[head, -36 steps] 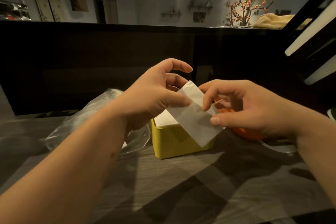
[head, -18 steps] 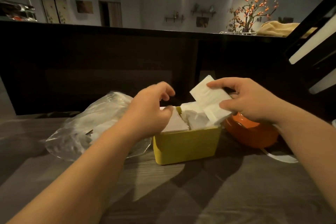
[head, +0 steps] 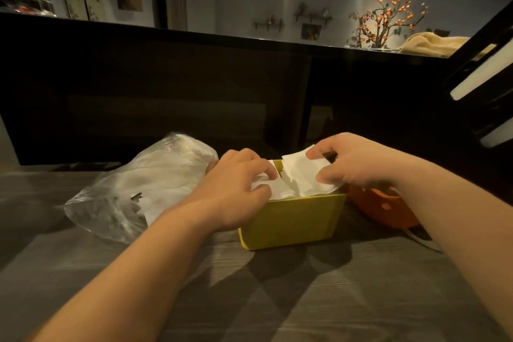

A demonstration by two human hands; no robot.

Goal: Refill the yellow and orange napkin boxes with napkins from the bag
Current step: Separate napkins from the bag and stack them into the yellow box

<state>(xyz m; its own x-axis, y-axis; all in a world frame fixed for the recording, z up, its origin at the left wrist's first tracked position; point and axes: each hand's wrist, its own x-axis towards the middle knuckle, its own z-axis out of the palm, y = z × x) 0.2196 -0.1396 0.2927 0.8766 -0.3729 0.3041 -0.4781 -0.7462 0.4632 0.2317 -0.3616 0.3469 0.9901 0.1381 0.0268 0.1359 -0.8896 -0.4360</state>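
Lowering since the earlier frame, the right hand (head: pixel 358 161) is bringing its napkin (head: pixel 302 172) down into the open top of the yellow box (head: pixel 294 219). Across the lower frame, the grey tabletop (head: pixel 333 300) is carrying everything. At centre left, the clear bag (head: pixel 144 183) is lying with white napkins showing inside. The yellow box is standing at centre, with the orange box (head: pixel 380 208) sitting just to its right, partly behind the right forearm. The right fingers are pinching the napkin by its edges. The left hand (head: pixel 236 191) is pinching the stack of napkins (head: pixel 277 191) in the box's left half.
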